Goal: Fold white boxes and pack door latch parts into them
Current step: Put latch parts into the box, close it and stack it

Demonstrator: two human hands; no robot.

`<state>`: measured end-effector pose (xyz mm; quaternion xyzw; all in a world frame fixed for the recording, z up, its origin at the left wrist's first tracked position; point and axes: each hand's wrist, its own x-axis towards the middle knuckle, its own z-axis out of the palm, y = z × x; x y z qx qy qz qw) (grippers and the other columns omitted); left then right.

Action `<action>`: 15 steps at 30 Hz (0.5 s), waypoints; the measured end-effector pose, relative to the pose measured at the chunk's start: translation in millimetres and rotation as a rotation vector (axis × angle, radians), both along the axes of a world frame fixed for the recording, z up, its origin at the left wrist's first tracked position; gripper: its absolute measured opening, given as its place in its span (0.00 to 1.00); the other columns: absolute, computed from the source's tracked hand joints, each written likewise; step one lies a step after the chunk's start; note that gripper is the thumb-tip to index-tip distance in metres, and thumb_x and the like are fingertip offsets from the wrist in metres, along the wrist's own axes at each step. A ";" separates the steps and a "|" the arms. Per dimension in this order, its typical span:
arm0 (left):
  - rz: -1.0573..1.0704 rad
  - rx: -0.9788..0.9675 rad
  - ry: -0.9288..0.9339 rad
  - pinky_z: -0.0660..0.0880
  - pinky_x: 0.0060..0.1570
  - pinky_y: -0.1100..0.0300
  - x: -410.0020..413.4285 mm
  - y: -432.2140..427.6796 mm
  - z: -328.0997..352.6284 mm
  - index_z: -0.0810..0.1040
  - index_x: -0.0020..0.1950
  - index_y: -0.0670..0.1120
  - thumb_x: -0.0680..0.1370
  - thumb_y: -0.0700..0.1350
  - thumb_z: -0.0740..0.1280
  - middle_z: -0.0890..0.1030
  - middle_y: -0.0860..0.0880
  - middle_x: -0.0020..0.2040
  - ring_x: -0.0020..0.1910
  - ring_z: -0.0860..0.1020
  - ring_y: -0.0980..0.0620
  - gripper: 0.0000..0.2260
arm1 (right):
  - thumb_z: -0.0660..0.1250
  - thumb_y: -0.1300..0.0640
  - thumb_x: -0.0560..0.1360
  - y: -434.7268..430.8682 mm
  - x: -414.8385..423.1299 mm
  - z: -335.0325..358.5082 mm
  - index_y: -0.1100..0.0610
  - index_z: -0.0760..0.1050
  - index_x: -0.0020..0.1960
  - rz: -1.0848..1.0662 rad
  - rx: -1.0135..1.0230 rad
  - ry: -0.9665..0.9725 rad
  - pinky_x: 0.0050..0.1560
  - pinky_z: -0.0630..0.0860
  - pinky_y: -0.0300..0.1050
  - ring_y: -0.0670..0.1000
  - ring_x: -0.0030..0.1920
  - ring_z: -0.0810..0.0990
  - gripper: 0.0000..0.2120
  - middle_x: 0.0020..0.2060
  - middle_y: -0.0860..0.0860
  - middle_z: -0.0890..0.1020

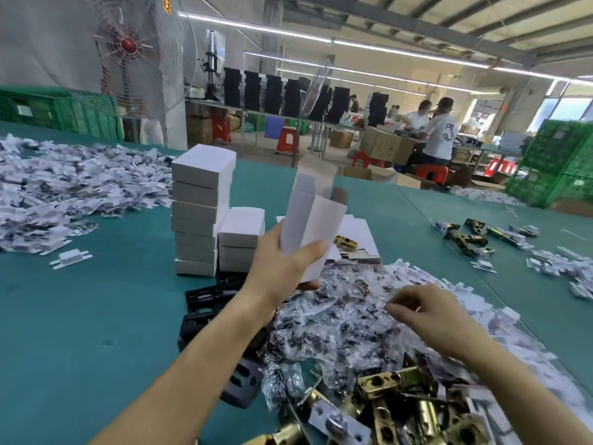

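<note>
Above the desk centre, white box [308, 226]: was raised clear of the surface, half-formed, standing tilted with its top flaps open and its brown inner face showing at the upper edge.
Left hand [282, 268]: gripped the box's lower end, thumb across the near face and fingers wrapped behind.
Right hand [426, 316]: lay low over the heap of bags, fingers curled downward with the tips at the plastic; motion blur hid whether they pinched a bag, so I cannot tell.
Clear bags [337, 316]: formed a crinkled heap of small packets with dark parts, directly under both hands.
Brass latches [401, 399]: were piled at the near edge, just beside the bags, some overlapping.
Black trays [205, 303]: lay flat, left of the bags, partly under the left forearm.
Flat blanks [359, 232]: rested behind the raised box, one brass piece lying on them.
Tall stack [200, 213]: of closed white boxes stood left of the raised box, a shorter stack [240, 239] touching it.
White inserts [73, 187]: spread in a wide heap far left.
Desk [80, 316]: was covered in green.
Background: a fan [134, 49], green crates [561, 165] and seated people [439, 133].
</note>
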<state>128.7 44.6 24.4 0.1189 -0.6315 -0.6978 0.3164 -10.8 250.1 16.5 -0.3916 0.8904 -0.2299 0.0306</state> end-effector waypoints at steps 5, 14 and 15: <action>0.007 -0.045 -0.007 0.82 0.33 0.50 -0.4 7.9 -5.5 0.81 0.58 0.50 0.73 0.47 0.78 0.83 0.47 0.48 0.42 0.83 0.49 0.15 | 0.68 0.42 0.76 19.8 5.1 -2.9 0.46 0.78 0.52 0.076 0.311 -0.151 0.48 0.79 0.38 0.41 0.44 0.81 0.10 0.44 0.44 0.83; 0.006 -0.040 -0.042 0.78 0.28 0.58 -3.2 9.3 -8.2 0.80 0.55 0.51 0.76 0.51 0.74 0.83 0.47 0.48 0.38 0.83 0.53 0.10 | 0.70 0.37 0.72 21.0 28.1 9.8 0.42 0.78 0.47 0.226 0.336 -0.058 0.49 0.72 0.36 0.38 0.49 0.74 0.10 0.48 0.40 0.74; 0.009 -0.033 -0.056 0.79 0.30 0.57 -4.3 9.2 -10.1 0.80 0.55 0.51 0.76 0.47 0.75 0.83 0.47 0.48 0.39 0.84 0.52 0.09 | 0.70 0.39 0.72 18.2 32.6 10.7 0.42 0.79 0.50 0.288 0.336 -0.108 0.48 0.71 0.34 0.37 0.49 0.74 0.10 0.49 0.39 0.75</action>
